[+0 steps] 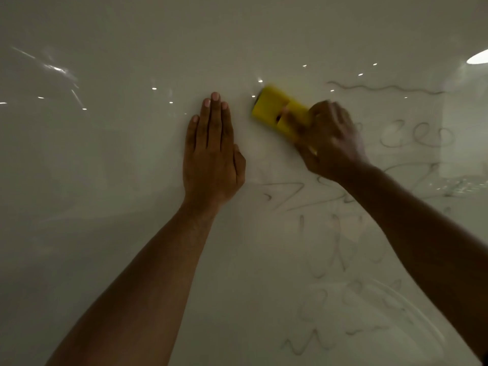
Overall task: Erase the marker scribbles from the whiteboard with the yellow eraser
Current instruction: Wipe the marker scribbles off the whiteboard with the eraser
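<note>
A glossy whiteboard (105, 180) fills the head view. My right hand (330, 141) grips the yellow eraser (274, 109) and presses it against the board right of centre; hand and eraser are motion-blurred. My left hand (212, 151) lies flat on the board just left of the eraser, fingers together and pointing up. Grey marker scribbles (332, 249) cover the right part: a wavy line (383, 88) at upper right, loops beside my right hand, zigzags and squiggles below it. Some lines look faint and smeared.
Small ceiling-light reflections (154, 88) dot the board's upper part, with a bright glare patch (478, 58) at the top right edge. The left half of the board carries no marks. No board edge or tray is visible.
</note>
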`<state>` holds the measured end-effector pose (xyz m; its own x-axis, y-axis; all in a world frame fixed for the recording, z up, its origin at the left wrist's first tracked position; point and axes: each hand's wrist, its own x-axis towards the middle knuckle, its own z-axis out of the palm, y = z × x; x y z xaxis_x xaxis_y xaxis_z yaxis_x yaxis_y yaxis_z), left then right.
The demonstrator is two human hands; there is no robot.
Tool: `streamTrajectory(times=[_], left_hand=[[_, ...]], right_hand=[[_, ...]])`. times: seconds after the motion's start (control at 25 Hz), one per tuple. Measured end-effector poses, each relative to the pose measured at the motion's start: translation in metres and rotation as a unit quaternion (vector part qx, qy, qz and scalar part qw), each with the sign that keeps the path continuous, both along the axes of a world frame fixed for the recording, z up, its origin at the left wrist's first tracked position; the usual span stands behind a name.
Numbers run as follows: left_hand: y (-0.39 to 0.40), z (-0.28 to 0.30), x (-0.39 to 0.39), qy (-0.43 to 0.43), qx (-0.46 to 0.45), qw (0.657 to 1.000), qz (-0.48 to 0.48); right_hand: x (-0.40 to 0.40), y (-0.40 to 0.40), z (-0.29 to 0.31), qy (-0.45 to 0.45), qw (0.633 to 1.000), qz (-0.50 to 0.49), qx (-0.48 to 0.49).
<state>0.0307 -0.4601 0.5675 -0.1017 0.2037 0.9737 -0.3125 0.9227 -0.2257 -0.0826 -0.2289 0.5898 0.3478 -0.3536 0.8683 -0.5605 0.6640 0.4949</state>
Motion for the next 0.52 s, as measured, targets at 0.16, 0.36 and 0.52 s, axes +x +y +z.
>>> streamTrajectory(times=[0.16,0.36,0.52], left_hand=[[-0.001,-0.009,0.000,-0.004,-0.009,1.000,0.003],[-0.007,-0.024,0.005,-0.040,-0.033,0.999,-0.008],[-0.017,-0.035,0.012,-0.057,-0.049,0.997,-0.008]], right_hand=[[-0.015,0.027,0.003,-0.031,0.998,0.000,-0.055],[-0.019,0.026,-0.018,0.124,0.978,0.003,0.170],[-0.020,0.023,-0.024,0.026,0.999,0.034,0.031]])
